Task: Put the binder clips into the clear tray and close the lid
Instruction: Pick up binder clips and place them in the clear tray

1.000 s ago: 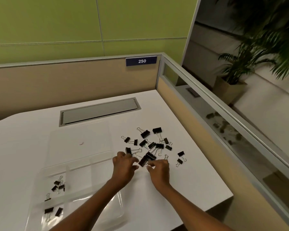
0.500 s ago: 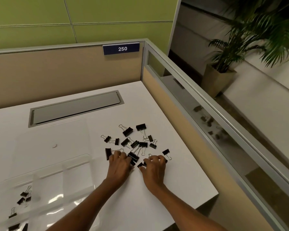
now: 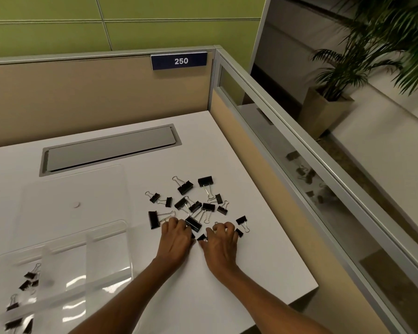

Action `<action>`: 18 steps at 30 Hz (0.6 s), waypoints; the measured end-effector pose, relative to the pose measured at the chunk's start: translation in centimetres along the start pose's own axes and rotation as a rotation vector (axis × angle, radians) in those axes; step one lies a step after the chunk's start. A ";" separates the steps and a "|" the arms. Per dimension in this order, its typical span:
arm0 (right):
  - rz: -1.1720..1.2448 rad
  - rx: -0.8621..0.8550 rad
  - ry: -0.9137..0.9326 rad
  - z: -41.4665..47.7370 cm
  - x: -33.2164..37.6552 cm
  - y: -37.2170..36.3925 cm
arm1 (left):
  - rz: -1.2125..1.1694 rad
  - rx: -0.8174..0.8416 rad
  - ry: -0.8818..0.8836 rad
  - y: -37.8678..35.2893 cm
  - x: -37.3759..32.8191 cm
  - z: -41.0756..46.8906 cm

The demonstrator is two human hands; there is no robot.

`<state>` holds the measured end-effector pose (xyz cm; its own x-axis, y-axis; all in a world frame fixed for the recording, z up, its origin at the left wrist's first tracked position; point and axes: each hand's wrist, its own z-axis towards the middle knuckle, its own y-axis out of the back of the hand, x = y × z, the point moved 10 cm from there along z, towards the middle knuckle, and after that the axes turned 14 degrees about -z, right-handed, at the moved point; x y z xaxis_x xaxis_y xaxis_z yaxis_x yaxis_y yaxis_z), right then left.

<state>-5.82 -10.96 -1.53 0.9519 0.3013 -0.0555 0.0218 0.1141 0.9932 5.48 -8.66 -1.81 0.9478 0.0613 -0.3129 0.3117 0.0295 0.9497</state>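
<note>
Even indoor light, glare on the clear tray (image 3: 106, 266), edges bowed.

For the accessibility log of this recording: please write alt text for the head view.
The left hand and right hand curl their fingers round small black metal binder clips in a scattered pile on a white desk. To their left, a clear plastic compartment tray, its lid open flat behind it, holds a few clips.

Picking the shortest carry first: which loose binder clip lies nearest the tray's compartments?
The large clip just left of the left hand, with its wire handles pointing right. The rest lie farther right or farther back.
</note>
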 end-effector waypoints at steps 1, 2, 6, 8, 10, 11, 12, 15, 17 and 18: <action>-0.006 0.008 0.007 0.1 0.1 -0.1 | 0.002 -0.003 -0.001 0.0 0.0 0.0; -0.008 0.012 0.014 0.1 0.3 -0.1 | 0.004 -0.005 -0.002 -0.1 0.0 0.1; -0.030 0.027 0.043 0.1 0.9 -0.5 | -0.002 -0.018 -0.005 -0.1 -0.1 0.2; -0.050 0.041 0.056 0.1 1.3 -0.8 | -0.012 -0.022 0.000 -0.2 0.0 0.2; -0.053 0.047 0.065 0.1 1.5 -0.9 | -0.023 -0.021 0.007 -0.2 0.1 0.1; -0.046 0.048 0.067 0.1 1.6 -0.8 | -0.028 -0.022 0.011 -0.1 0.2 0.1; -0.035 0.050 0.064 0.2 1.6 -0.7 | -0.037 -0.023 0.017 -0.1 0.2 0.1; 0.007 0.059 0.037 0.3 1.5 -0.5 | -0.079 -0.030 0.038 0.1 0.6 0.0; 0.028 0.058 0.032 0.4 1.6 -0.6 | -0.089 -0.039 0.034 0.2 0.7 -0.1; 0.038 0.057 0.036 0.4 1.7 -0.6 | -0.086 -0.043 0.024 0.2 0.7 -0.1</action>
<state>-4.07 -10.86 -2.23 0.9408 0.3384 -0.0204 0.0043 0.0481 0.9988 6.21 -8.55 -1.88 0.9155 0.0802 -0.3943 0.3885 0.0786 0.9181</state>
